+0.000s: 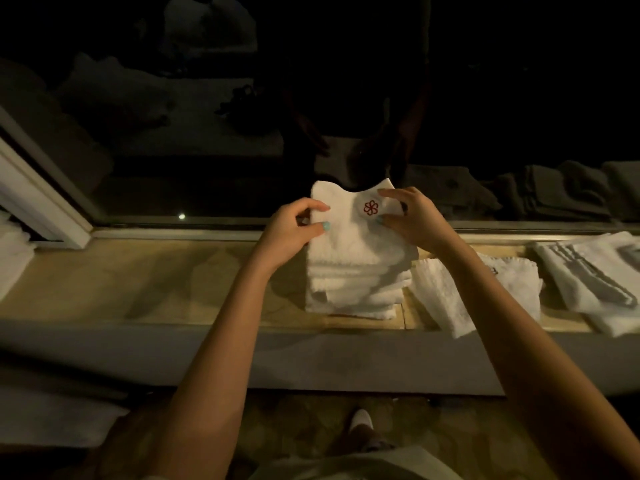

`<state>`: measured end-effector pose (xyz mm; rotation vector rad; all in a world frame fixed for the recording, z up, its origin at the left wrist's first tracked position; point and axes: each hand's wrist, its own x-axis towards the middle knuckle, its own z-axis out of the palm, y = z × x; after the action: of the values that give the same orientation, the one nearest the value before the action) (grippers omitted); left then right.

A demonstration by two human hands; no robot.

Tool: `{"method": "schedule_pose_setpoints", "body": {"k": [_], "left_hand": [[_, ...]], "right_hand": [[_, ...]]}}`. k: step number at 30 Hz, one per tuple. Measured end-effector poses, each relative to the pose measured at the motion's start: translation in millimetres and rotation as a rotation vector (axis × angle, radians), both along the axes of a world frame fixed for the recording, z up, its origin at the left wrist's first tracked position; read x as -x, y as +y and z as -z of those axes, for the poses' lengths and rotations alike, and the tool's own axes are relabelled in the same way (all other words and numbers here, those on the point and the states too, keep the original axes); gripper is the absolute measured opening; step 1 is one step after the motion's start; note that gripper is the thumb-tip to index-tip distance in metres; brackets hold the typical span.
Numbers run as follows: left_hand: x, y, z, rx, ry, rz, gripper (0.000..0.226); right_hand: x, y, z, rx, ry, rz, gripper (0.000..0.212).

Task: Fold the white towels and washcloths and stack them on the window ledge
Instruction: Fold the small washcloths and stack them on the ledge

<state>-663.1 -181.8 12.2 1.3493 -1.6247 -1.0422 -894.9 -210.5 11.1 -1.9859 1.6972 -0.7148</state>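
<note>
No readable words or numbers, red looped flower emblem [371, 207] stitched on top folded washcloth [360, 251]

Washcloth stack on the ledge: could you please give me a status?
Left hand and right hand pinch top washcloth. Far edge raised above folded stack. Nothing blocking.

Overall: dim, warm amber cast; upper third almost black.
Brightest: stack of folded white terry washcloths [356, 278], nearly blown out, weave lost.
Glass: dark window pane [207, 140] carries faint grey reflections and one small bright speck low left.
Shadows: soft, on the beige stone window ledge [156, 282] left of the stack.
Sharpness: soft, grainy; red emblem on the top white washcloth [346, 233] legible; patterned floor [294, 427] murky.
Edges: wide-angle bowing of the ledge.
</note>
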Motion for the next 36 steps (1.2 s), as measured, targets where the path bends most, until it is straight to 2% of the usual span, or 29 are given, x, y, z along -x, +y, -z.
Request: {"method": "schedule_pose_setpoints", "body": {"k": [5, 9, 11, 17, 23, 30, 36], "left_hand": [[2, 1, 10, 0.03, -0.111, -0.127, 0.028], [7, 13, -2, 0.18, -0.124, -0.231, 0.025], [19, 20, -12, 0.234, -0.119, -0.209, 0.022], [85, 36, -22, 0.265, -0.174, -0.014, 0.021], [157, 43, -7, 0.198, -0.27, 0.118, 0.024], [216, 38, 18, 0.145, -0.416, 0.044, 0.029], [237, 40, 59, -0.083, -0.58, -0.061, 0.041]], "right_hand": [[-1, 8, 4, -0.013, -0.069, 0.048, 0.046], [10, 30, 3, -0.013, -0.165, 0.073, 0.045], [23, 46, 3, 0.005, -0.212, 0.118, 0.044], [88, 80, 17, 0.035, -0.188, 0.213, 0.036], [165, 79, 24, -0.016, -0.182, 0.284, 0.033], [211, 49, 35, -0.117, 0.064, 0.028, 0.039], [228, 25, 52, -0.291, 0.083, -0.206, 0.043]]}}
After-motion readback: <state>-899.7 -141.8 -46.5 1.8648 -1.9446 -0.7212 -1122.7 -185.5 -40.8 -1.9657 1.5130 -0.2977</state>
